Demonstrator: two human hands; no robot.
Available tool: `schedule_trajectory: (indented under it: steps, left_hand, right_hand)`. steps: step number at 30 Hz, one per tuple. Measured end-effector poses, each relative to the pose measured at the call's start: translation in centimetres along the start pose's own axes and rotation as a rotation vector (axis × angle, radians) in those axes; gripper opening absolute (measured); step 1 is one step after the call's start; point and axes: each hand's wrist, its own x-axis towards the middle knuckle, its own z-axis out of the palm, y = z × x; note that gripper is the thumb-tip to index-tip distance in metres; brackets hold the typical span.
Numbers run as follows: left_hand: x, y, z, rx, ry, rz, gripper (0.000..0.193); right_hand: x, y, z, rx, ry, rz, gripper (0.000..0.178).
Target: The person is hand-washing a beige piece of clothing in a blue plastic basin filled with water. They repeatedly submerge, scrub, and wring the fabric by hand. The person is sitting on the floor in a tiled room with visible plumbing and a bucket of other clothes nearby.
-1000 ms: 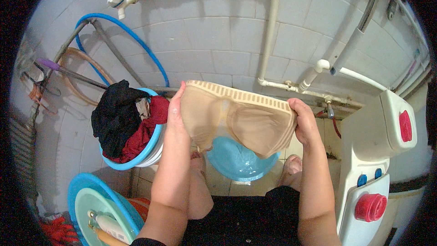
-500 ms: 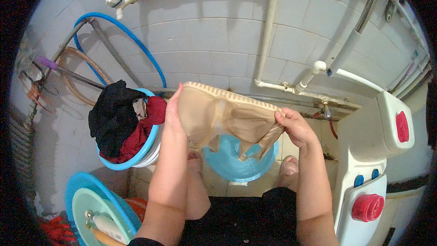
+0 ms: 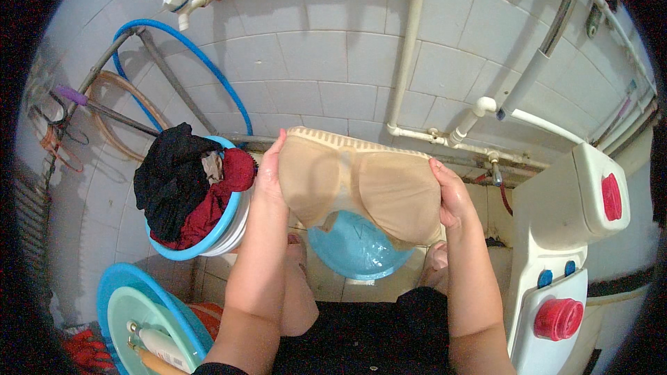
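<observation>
A beige strapless bra (image 3: 313,177) with a ribbed upper band is stretched out between my hands, both cups facing me. My left hand (image 3: 269,173) grips its left end, the fingers mostly hidden behind the fabric. At the other end my right hand (image 3: 451,194) holds the edge, thumb in front and fingers behind. Below the bra a blue basin (image 3: 361,257) with water in it rests on the tiled floor between my feet; the bra covers its far part.
A blue-rimmed white bucket (image 3: 226,236) heaped with black and dark red clothes (image 3: 167,187) stands left. Nearer are nested basins (image 3: 118,285) holding a white bottle (image 3: 160,344). On the right is a white toilet (image 3: 556,201) with a red lid cup (image 3: 559,317). Pipes (image 3: 410,48) run along the wall.
The bra's right side, crumpled before, is now spread flat with its cup rounded out. My right hand has shifted slightly right and turned along the bra's edge.
</observation>
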Motion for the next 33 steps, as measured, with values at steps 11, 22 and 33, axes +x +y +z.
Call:
schedule_trajectory:
  steps: [11,22,33]
  left_hand:
    - [0.7,-1.1,0.0,-0.026,-0.039,-0.002,0.043]
    - [0.5,-2.3,1.1,0.031,0.058,0.100,0.043]
    - [2.2,-10.2,2.0,0.077,-0.149,-0.063,0.050]
  right_hand:
    - [-1.0,-1.0,1.6,0.513,-0.120,0.200,0.039]
    - [-0.2,0.0,1.5,-0.040,0.071,-0.047,0.035]
    - [0.8,2.5,3.5,0.251,0.073,-0.084,0.027]
